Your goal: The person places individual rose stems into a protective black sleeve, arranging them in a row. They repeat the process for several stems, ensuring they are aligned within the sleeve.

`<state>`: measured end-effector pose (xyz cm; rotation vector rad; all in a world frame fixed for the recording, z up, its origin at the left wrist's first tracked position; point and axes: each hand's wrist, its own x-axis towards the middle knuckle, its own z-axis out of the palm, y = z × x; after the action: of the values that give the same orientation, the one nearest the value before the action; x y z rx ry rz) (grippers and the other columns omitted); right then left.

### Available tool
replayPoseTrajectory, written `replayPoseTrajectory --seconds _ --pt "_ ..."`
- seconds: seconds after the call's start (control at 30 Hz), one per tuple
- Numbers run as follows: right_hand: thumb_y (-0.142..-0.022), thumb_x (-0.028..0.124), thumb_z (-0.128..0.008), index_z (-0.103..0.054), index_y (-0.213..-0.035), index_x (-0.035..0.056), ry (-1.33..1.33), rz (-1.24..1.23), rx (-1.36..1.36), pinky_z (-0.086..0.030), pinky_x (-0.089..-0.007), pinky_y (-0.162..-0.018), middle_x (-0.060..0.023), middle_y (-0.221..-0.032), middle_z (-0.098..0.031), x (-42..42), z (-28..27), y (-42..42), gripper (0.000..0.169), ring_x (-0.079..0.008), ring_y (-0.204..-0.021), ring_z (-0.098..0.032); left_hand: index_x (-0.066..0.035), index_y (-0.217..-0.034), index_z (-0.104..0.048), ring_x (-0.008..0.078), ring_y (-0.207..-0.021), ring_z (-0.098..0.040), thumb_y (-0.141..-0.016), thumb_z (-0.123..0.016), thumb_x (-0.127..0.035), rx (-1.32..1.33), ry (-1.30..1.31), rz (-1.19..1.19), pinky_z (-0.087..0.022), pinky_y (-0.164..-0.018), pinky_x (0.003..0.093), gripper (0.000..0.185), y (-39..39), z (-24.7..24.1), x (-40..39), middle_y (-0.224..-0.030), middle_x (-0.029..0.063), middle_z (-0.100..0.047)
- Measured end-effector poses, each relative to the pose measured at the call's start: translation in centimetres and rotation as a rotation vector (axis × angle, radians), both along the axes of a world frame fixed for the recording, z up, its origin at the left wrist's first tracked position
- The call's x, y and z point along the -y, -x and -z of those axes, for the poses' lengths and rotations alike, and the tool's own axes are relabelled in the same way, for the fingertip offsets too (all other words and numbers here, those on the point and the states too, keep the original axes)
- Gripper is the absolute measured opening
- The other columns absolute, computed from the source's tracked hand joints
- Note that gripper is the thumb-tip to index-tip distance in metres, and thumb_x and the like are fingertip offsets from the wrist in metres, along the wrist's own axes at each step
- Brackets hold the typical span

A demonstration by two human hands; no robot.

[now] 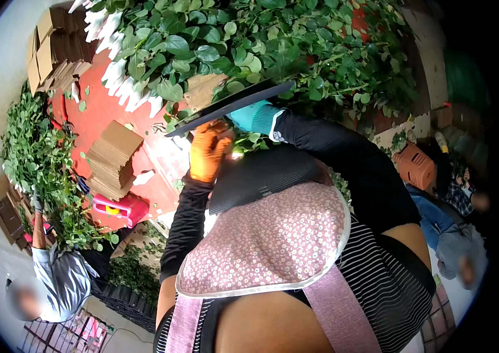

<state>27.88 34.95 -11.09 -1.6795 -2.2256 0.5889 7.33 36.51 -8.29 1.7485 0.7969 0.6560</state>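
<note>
My left hand (207, 152), in an orange glove, has its fingers curled just below a long dark flat panel (236, 106). My right hand (249, 116), in a teal glove with a ribbed cuff, is beside the panel, which hides part of its fingers. What either hand holds cannot be made out. A few green leaves (253, 140) show under the right hand. Between my forearms a black ribbed sheet (262, 178) lies against my pink flowered apron (262, 242). Beyond the hands is a large heap of leafy green stems (231, 42).
A red table (108, 110) bears stacked brown cardboard pieces (114, 152), white-wrapped bundle ends (119, 81), a pink plastic holder (121, 209) and another leafy heap (39, 145). A person (64, 280) works at the left. Right, people (457, 242) sit near an orange plastic stool (415, 165).
</note>
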Motion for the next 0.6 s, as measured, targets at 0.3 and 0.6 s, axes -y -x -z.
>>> replayPoseTrajectory --seconds 0.3,0.6 --pt "-0.091 0.025 -0.057 -0.064 -0.108 0.0058 -0.048 0.086 -0.206 -0.051 -0.0475 -0.086 -0.0204 -0.107 -0.065 1.9 -2.4 -0.6 0.026 -0.0382 -0.097 -0.063 -0.001 -0.095 -0.066 0.0143 -0.074 -0.061 -0.086 -0.059 0.008 -0.274 0.028 -0.029 -0.050 -0.061 0.0285 0.014 -0.4 3.4 -0.3 -0.090 0.0080 -0.065" --pt "-0.092 0.027 -0.056 -0.064 -0.111 0.0067 0.078 0.007 -0.229 -0.049 -0.0466 -0.090 -0.0191 -0.110 -0.065 3.3 -10.0 -3.1 0.029 -0.0376 -0.101 -0.062 -0.007 -0.126 -0.061 0.0365 -0.120 -0.055 -0.091 -0.060 -0.016 -0.370 0.039 0.166 -0.044 -0.103 0.0440 0.036 2.9 -0.9 2.3 -0.124 0.0155 -0.063"
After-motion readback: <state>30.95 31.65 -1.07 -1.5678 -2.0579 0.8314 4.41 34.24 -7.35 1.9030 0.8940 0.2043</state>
